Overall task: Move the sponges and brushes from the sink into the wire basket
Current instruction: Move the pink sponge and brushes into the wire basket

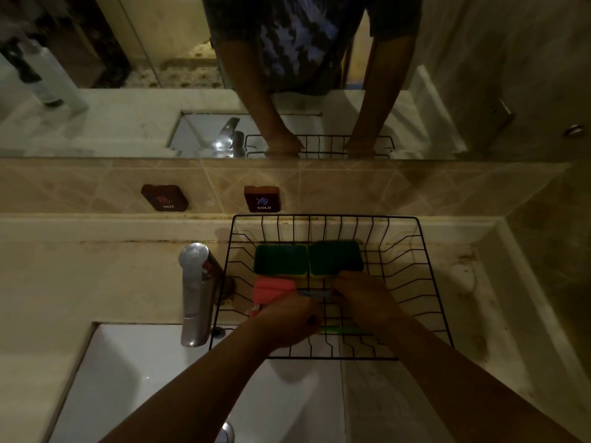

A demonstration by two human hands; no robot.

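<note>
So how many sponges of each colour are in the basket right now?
Green sponges: 2
Pink sponges: 1
Total sponges in the wire basket: 3

The basket point(332, 286) fills the worktop's point(96, 282) back right part; its raised wire walls block entry from the sides. Sponges point(307, 260) crowd its back left. The tap point(196, 292) stands just left of it. The sink point(160, 378) lies open.
</note>
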